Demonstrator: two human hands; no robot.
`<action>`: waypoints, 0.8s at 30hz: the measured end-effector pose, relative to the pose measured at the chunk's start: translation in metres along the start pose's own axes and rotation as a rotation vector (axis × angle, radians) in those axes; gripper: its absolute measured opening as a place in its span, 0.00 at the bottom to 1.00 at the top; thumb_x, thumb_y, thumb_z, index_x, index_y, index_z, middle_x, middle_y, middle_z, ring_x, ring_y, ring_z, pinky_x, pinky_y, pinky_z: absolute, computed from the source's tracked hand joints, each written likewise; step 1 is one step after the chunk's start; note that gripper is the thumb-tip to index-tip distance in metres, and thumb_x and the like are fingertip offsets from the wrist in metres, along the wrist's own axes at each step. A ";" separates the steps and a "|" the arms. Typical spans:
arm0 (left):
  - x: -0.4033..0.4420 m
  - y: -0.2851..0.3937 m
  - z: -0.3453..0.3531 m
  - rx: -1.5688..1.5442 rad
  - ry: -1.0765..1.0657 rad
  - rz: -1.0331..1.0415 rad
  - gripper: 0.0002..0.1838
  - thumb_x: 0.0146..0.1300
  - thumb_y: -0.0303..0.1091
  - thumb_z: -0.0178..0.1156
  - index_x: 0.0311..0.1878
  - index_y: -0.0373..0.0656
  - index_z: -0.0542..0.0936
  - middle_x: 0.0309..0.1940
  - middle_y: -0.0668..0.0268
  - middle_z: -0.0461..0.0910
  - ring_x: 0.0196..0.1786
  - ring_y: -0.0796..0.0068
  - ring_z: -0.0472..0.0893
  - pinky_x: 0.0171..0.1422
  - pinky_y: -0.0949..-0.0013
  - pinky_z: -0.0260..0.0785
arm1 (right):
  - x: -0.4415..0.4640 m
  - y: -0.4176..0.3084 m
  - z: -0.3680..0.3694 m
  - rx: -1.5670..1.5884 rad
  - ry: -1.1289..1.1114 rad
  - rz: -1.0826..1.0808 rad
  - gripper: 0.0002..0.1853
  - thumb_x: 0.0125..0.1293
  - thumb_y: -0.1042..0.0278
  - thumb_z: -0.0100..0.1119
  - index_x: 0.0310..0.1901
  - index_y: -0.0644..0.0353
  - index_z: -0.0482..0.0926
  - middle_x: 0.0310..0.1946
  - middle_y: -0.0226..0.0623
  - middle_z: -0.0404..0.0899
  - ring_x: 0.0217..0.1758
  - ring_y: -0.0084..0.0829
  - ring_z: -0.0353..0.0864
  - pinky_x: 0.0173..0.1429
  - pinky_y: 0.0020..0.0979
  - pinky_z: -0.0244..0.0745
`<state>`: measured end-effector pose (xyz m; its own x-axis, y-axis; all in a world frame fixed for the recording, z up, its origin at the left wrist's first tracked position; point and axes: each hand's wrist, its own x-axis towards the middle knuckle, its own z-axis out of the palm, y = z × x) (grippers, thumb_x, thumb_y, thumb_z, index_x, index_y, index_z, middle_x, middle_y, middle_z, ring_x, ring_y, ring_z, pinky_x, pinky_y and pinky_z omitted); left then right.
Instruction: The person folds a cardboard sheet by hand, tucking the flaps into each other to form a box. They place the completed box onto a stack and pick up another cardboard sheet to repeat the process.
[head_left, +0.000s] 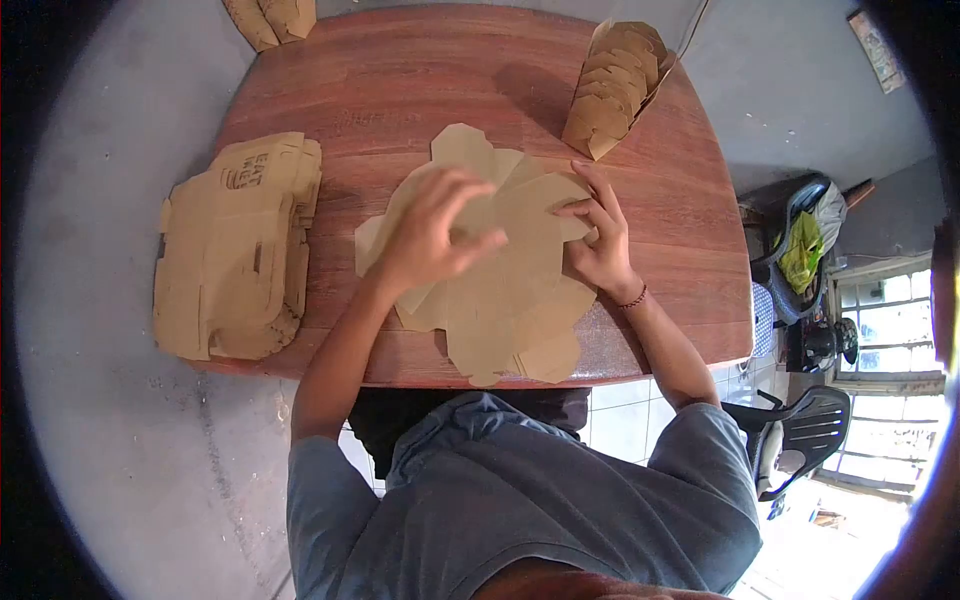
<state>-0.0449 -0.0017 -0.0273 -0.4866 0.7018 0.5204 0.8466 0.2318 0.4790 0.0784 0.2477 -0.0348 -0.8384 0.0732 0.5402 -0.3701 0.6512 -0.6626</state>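
Flat brown cardboard box blanks [510, 260] lie fanned over one another in front of me on the wooden table. My left hand [435, 235] is over their left half, thumb and fingers apart, with nothing in it; whether it touches the card I cannot tell. At the right edge of the blanks is my right hand [603, 240], its fingers bent and spread, fingertips at the border of an upper flap. No firm grip on the card shows there. A braided bracelet circles the right wrist.
To the left is a stack of flat printed cardboard boxes [230, 250]. Nested folded cardboard pieces [615, 88] stand at the back right of the table [420, 75]. More cardboard [270, 18] shows at the far left. A black plastic chair [810, 430] is on the right.
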 end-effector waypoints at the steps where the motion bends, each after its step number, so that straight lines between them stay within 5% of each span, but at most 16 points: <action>1: 0.001 0.013 -0.001 -0.172 -0.175 0.043 0.42 0.58 0.58 0.71 0.69 0.44 0.69 0.65 0.53 0.68 0.74 0.48 0.62 0.77 0.42 0.54 | 0.000 0.001 0.000 -0.001 0.002 0.001 0.22 0.41 0.86 0.55 0.42 0.62 0.83 0.72 0.52 0.64 0.76 0.54 0.65 0.74 0.46 0.66; 4: -0.001 0.048 0.006 -0.286 -0.206 0.205 0.44 0.54 0.58 0.74 0.67 0.42 0.68 0.67 0.54 0.65 0.75 0.48 0.60 0.78 0.41 0.52 | 0.001 0.002 -0.001 -0.080 0.014 -0.026 0.23 0.42 0.86 0.55 0.43 0.62 0.82 0.72 0.52 0.65 0.75 0.56 0.65 0.74 0.46 0.67; 11: -0.015 0.060 0.033 -0.204 -0.176 0.192 0.42 0.52 0.47 0.75 0.65 0.43 0.65 0.61 0.55 0.66 0.74 0.48 0.61 0.79 0.39 0.45 | 0.000 0.004 0.001 -0.076 0.042 0.010 0.23 0.42 0.87 0.54 0.44 0.62 0.81 0.70 0.51 0.66 0.74 0.54 0.64 0.74 0.47 0.66; 16: -0.013 0.055 0.026 -0.196 -0.133 0.165 0.21 0.53 0.35 0.71 0.51 0.46 0.81 0.52 0.65 0.81 0.62 0.62 0.77 0.74 0.44 0.60 | 0.000 0.008 -0.002 -0.081 0.009 -0.023 0.24 0.44 0.86 0.57 0.48 0.62 0.80 0.72 0.51 0.63 0.76 0.53 0.62 0.75 0.47 0.64; 19: -0.011 0.053 0.025 -0.290 -0.034 0.132 0.09 0.56 0.30 0.70 0.41 0.43 0.86 0.45 0.63 0.87 0.52 0.60 0.85 0.69 0.50 0.68 | 0.003 0.003 0.000 0.006 0.030 0.028 0.28 0.48 0.84 0.64 0.55 0.62 0.76 0.74 0.53 0.58 0.79 0.54 0.58 0.77 0.48 0.62; 24: -0.006 0.047 0.010 -0.522 -0.023 -0.056 0.09 0.60 0.28 0.68 0.43 0.38 0.87 0.44 0.60 0.88 0.49 0.67 0.86 0.63 0.58 0.73 | 0.005 -0.006 0.002 0.014 0.150 -0.161 0.35 0.53 0.76 0.73 0.63 0.59 0.69 0.77 0.59 0.52 0.80 0.60 0.54 0.78 0.53 0.58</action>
<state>0.0003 0.0115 -0.0145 -0.5182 0.7138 0.4711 0.5962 -0.0934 0.7974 0.0756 0.2426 -0.0296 -0.6997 0.0816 0.7097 -0.5002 0.6534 -0.5682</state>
